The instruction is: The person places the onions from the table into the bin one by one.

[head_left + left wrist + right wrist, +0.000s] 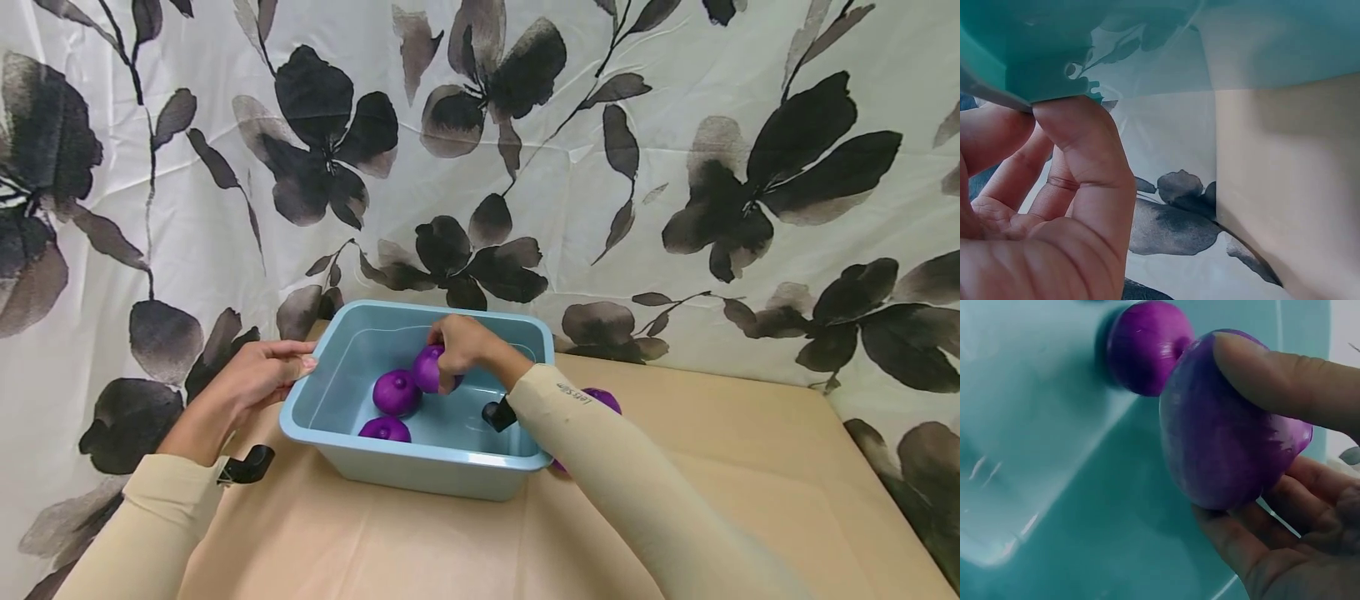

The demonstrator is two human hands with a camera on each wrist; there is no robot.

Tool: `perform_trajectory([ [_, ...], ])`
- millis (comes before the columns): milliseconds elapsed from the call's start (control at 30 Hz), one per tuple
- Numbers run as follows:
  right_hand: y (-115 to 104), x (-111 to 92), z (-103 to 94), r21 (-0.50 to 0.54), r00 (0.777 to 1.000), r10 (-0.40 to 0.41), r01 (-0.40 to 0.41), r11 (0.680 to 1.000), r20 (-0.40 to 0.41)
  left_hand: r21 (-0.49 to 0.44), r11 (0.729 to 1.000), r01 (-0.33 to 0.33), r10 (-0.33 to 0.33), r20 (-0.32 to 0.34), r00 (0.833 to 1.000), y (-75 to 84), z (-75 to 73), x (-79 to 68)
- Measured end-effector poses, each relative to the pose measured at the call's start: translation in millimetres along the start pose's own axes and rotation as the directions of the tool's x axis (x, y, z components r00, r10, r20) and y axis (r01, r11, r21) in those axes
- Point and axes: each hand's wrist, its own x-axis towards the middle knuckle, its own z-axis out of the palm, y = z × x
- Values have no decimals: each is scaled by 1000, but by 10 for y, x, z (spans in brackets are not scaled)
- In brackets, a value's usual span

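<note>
My left hand (258, 375) pinches the left rim of a light blue plastic tub (427, 477) between thumb and fingers. Inside the tub, my right hand (467, 343) grips a glossy purple onion (1222, 437), its thumb on one side and fingers on the other. Beside the held onion, a second purple onion (396, 392) sits in the tub. A third onion (386, 429) lies near the front wall, partly hidden by the rim.
To the right of the tub, more purple onions (602, 399) show partly behind my right sleeve (600, 450). The tub stands on a tan-covered table (750, 467). Behind it hangs a white cloth (585, 200) with dark flowers.
</note>
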Motion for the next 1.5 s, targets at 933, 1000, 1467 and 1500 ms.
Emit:
perform_trajectory([
  [933,-5,98,298,-220,974,97,-51,974,206,8,1000,4,-4,0,1000,13,-23,-35],
  [1000,-32,93,297,-230,976,95,-49,972,198,14,1000,6,-6,-3,1000,18,-23,-38],
  [1467,2,-365,-444,10,996,-68,67,998,55,58,998,-22,21,17,1000,3,21,-61],
  [1500,31,-444,-508,44,996,-78,76,996,44,56,998,-23,21,24,999,4,19,-64],
])
